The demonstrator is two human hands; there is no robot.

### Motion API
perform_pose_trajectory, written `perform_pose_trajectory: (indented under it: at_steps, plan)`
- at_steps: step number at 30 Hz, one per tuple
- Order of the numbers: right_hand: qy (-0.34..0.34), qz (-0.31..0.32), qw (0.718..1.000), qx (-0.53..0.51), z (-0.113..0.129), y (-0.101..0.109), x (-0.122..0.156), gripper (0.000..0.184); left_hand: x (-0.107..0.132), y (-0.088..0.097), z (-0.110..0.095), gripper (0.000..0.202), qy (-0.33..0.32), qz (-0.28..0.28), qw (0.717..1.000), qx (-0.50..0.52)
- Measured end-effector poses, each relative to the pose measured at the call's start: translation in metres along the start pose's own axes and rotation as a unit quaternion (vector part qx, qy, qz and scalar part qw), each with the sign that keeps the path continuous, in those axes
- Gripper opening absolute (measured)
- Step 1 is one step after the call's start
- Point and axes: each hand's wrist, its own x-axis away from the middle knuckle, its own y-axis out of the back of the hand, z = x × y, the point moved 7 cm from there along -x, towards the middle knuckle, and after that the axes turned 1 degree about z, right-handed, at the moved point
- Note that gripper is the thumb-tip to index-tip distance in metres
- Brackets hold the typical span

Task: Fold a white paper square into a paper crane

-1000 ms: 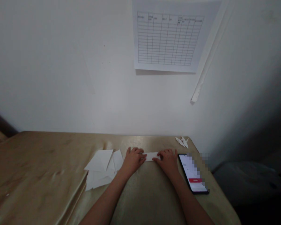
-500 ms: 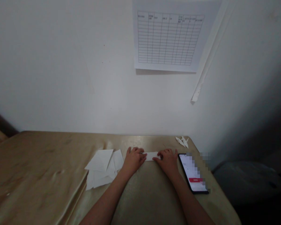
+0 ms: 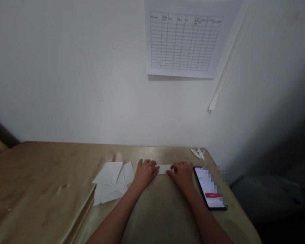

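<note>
A small white strip of folded paper point(image 3: 164, 169) lies on the table between my two hands. My left hand point(image 3: 146, 171) pinches its left end, thumb at the near edge and fingers at the far side. The right end is gripped the same way by my right hand point(image 3: 181, 171), with the fingers curled. Left of my left hand is a loose pile of white paper sheets point(image 3: 109, 174). Beside my right hand lies a phone point(image 3: 208, 188) with its screen lit, partly blurred out.
Small folded white paper pieces point(image 3: 197, 154) sit at the table's back right corner. The brown-covered table point(image 3: 162, 210) meets a white wall, where a printed grid sheet point(image 3: 183, 44) hangs. A dark bulky object point(image 3: 266, 196) stands beyond the right edge.
Both hands keep their hold on the strip with no clear movement. The view has shifted very slightly.
</note>
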Motion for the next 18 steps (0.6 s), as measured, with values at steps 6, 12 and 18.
perform_pose_trajectory:
  at_steps: [6, 12, 18]
  plan:
    - [-0.004, 0.001, 1.000, 0.002, 0.0003, -0.0006, 0.0001, 0.025, 0.0001, -0.0015, -0.0012, 0.022, 0.005, -0.021, 1.000, 0.008]
    - [-0.016, 0.013, 1.000, 0.004, 0.0011, -0.0018, 0.0008, 0.022, -0.0012, -0.0034, -0.0060, 0.029, 0.033, -0.045, 0.998, 0.006]
    - [-0.039, 0.027, 0.999, -0.008, -0.0020, -0.0059, 0.0001, 0.027, -0.0017, -0.0077, -0.0049, 0.031, 0.062, -0.045, 0.997, 0.011]
